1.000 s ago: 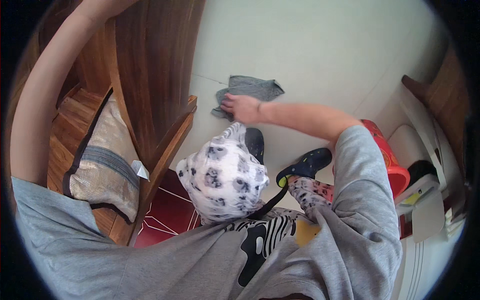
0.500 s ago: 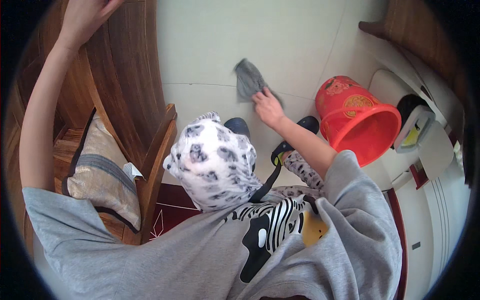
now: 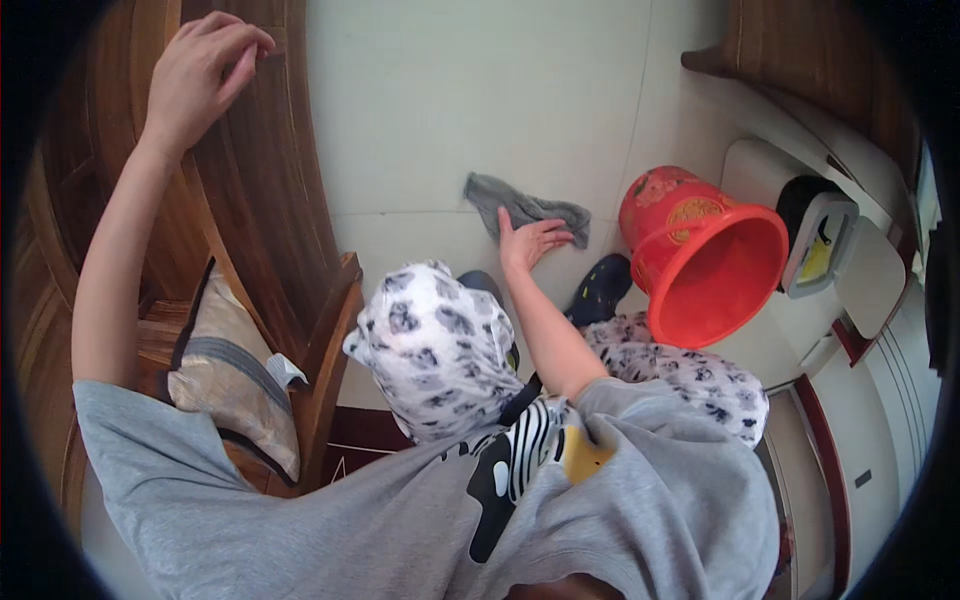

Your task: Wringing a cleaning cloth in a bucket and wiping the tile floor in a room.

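On the pale tiled floor lies a crumpled grey cloth (image 3: 491,196), the shape of a cleaning rag. My right hand (image 3: 533,243) rests flat on its near side, fingers spread and thumb apart, not wrapped around it. Up at the far left, my left hand (image 3: 205,75) is in front of the dark wooden bench (image 3: 275,150), with its fingers curled in and thumb close to them. Nothing shows inside it; whether it touches the wood I cannot tell. A red bucket (image 3: 655,245) is tipped toward me, right of the cloth.
A bin with a black liner (image 3: 810,200) stands right of the bucket. A beige cushion (image 3: 235,375) with a grey stripe sits on the bench at left. My dark shoe (image 3: 603,285) is between cloth and bucket. Dark wooden furniture (image 3: 800,60) fills the upper right.
My right hand has turned and opened out, its fingers now pointing right across the cloth. The cloth has shifted and spread sideways. My left hand has come lower and further into view.
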`<action>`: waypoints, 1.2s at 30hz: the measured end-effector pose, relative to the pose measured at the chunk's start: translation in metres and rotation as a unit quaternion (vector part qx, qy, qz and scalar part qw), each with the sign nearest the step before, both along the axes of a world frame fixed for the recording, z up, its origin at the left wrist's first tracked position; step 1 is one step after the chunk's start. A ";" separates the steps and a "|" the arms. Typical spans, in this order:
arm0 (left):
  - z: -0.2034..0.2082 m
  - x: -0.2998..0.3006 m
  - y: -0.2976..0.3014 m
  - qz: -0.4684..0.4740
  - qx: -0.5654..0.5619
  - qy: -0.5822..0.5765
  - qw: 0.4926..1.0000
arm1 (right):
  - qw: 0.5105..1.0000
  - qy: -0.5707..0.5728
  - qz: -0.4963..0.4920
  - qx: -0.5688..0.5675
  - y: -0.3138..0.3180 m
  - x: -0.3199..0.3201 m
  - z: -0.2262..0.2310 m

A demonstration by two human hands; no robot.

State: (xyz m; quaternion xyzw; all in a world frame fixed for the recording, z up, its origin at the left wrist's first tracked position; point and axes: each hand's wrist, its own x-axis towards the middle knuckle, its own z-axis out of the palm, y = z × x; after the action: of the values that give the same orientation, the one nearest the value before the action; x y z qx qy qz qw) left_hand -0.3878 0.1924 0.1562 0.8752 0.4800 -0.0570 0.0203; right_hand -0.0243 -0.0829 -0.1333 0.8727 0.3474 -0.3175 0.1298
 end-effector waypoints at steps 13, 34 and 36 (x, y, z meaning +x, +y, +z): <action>0.069 0.034 -0.020 0.036 0.015 -0.006 0.999 | 0.939 -0.073 0.181 0.284 0.205 0.052 0.003; 0.199 0.091 -0.112 0.049 0.125 0.000 0.991 | 0.836 -0.148 0.002 0.529 0.438 0.036 0.164; 0.214 0.093 -0.137 0.066 0.121 0.012 0.990 | 0.842 -0.134 -0.014 0.522 0.436 0.028 0.188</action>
State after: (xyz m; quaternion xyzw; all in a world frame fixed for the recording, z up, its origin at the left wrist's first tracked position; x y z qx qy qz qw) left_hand -0.2947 0.0556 0.3697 0.8367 0.5405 -0.0069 -0.0881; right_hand 0.0033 0.3529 0.0549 0.8502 0.4290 0.0291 -0.3038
